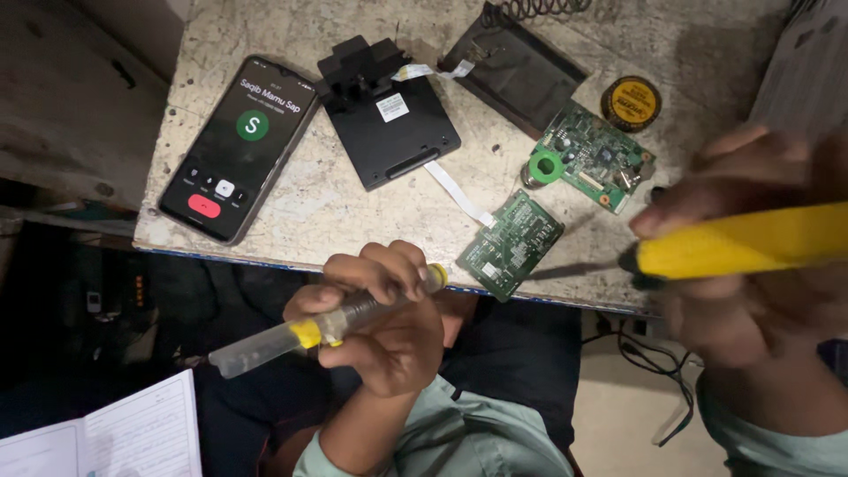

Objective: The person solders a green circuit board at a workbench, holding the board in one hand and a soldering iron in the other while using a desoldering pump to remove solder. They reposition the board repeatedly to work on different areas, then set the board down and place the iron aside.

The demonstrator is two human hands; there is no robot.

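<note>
**Asker:** Head view from above a worn stone worktop (353,212) — what is lying at the left?

**Describer:** At bottom left, off the table, an open notebook (115,437) is showing lined pages. On the worktop's left side a smartphone (238,146) is lying face up, its screen lit with a call display. Just right of it a black plastic module (389,115) is resting flat, a white ribbon cable (459,190) trailing from it to a small green circuit board (512,243) at the table's near edge.

**Asker:** And the hands?

**Describer:** The left hand (389,322) is hovering below the table edge, fingers wrapped tight around a clear, yellow-banded desoldering pump (309,331), its plunger end pointing left. The right hand (751,256), blurred and close to the camera, is gripping a yellow-handled soldering iron (742,243) — its dark tip is pointing at the small board, though I cannot tell whether it is touching.

**Asker:** Anything beyond?

**Describer:** A larger green board (594,155), a round yellow tin (631,103) and a black cover (512,66) are sitting farther back.
</note>
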